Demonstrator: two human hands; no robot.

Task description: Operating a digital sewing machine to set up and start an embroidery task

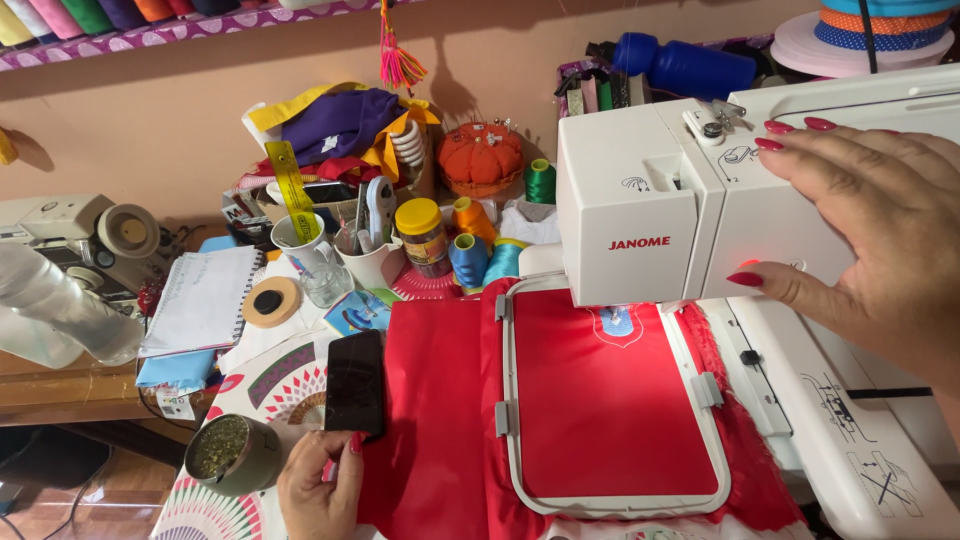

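Resting right hand (880,235) on sewing machine (640,200) (white)

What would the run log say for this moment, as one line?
right hand: flat on white embroidery machine | left hand: touching black phone | red fabric: stretched in hoop under machine head

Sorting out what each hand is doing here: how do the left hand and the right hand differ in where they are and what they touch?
The left hand sits low at the table's near edge, fingers curled at the bottom of a black phone; the right hand is higher, spread flat against the white embroidery machine. The left hand shows mostly knuckles; the right hand shows extended fingers. Both have red-painted nails and lie beside the red fabric in the hoop.
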